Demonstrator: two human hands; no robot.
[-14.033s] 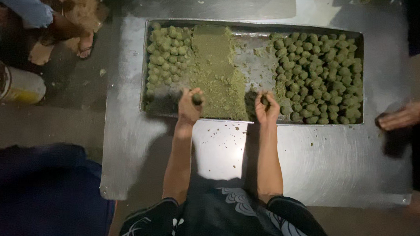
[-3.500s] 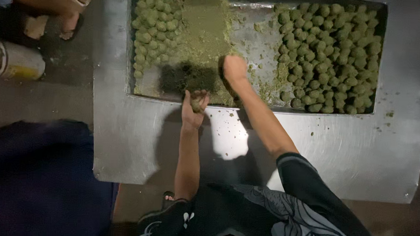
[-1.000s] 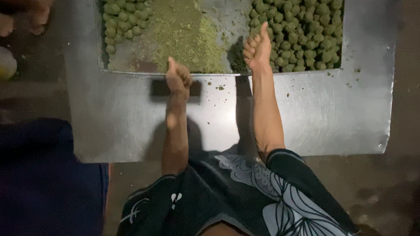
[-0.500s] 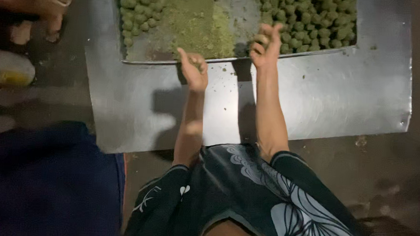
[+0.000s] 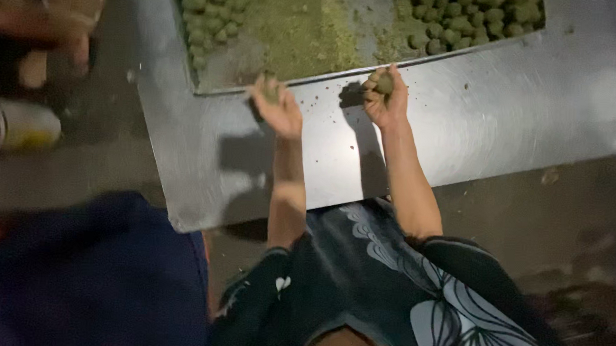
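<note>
The right hand was curled around a small green lump, fingers closed on it; the left hand pinched a second greenish lump the same way. Just beyond both, the sunken steel tray held finished balls on the right and more rolled balls on the left, with a loose green heap between, so plenty looked left to shape. Around it lay a crumb-speckled metal sheet on a dim, dark floor.
</note>
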